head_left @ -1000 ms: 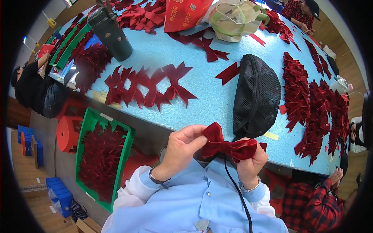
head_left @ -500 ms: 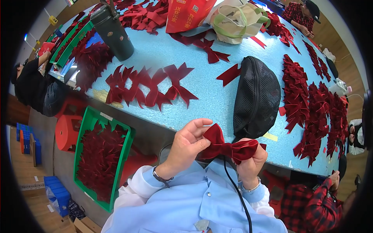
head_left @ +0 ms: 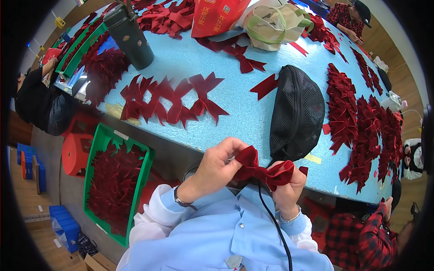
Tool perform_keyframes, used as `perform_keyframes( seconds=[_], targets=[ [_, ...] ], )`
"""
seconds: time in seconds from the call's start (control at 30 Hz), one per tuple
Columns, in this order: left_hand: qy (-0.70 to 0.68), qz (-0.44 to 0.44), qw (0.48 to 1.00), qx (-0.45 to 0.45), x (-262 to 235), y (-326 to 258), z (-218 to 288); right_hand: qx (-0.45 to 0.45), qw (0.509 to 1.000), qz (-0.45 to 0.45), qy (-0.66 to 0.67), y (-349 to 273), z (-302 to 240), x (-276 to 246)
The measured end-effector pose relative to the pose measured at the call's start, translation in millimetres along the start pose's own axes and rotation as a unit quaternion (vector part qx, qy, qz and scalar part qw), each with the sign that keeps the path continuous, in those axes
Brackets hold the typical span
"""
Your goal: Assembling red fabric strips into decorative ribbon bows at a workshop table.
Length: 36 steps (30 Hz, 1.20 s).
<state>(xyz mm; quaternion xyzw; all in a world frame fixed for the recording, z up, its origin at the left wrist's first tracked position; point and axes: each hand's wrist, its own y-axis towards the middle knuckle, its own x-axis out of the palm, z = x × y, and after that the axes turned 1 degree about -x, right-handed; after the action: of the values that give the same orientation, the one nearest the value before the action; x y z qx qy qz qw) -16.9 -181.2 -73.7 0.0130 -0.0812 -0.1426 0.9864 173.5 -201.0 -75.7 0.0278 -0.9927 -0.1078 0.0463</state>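
Note:
A dark red velvet bow (head_left: 263,174) is stretched between my two hands, just off the near edge of the table. My left hand (head_left: 214,168) pinches its left loop between thumb and fingers. The right loop is gripped by my right hand (head_left: 289,192), whose fingers are partly hidden behind the fabric. Beyond the bow, a black mesh pouch (head_left: 297,113) with a zip lies on the table. A row of finished-looking red bows (head_left: 174,101) lies to its left, and a short red ribbon piece (head_left: 265,86) sits beside the pouch.
Green crate (head_left: 143,180) full of red bows stands at my left, near red stools (head_left: 74,153). On the blue table (head_left: 226,110) are a dark flask (head_left: 131,38), a red bag (head_left: 212,18), a cream bag (head_left: 271,34) and bow heaps (head_left: 343,108). Co-workers sit around it.
My left hand's fingers have closed in more on the left loop, and the bow's loops have shifted slightly. Both hands still hold the bow in nearly the same place.

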Motion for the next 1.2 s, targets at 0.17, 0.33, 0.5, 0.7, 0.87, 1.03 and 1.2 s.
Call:
perform_keyframes(
  seconds=[0.17,0.33,0.5,0.7,0.87,1.03,1.2],
  targets=[
    [-0.119,0.053,0.991,0.019,17.0,3.9,-8.3,-0.007,0.999,0.034,-0.010,-1.7,4.8,2.9],
    [-0.100,0.072,0.992,-0.030,20.4,4.6,-5.2,-0.014,0.998,0.065,-0.016,-2.8,6.8,5.9],
    [-0.087,0.068,0.993,-0.046,19.7,2.7,-3.3,-0.055,0.993,0.063,-0.079,-0.2,2.4,9.7],
    [0.009,0.073,0.997,-0.015,17.9,5.5,0.9,-0.095,0.982,0.039,-0.160,-2.5,-2.2,0.4],
    [0.055,0.036,0.997,-0.042,20.5,12.9,11.1,-0.133,0.968,0.016,-0.210,-2.6,-0.8,-9.3],
    [0.019,0.114,0.993,-0.040,38.0,10.0,-4.2,-0.167,0.955,-0.016,-0.245,2.5,3.9,-14.4],
    [-0.043,0.169,0.985,0.004,49.3,8.2,-13.6,-0.048,0.994,0.038,-0.090,8.6,-2.8,-5.4]
  ],
)
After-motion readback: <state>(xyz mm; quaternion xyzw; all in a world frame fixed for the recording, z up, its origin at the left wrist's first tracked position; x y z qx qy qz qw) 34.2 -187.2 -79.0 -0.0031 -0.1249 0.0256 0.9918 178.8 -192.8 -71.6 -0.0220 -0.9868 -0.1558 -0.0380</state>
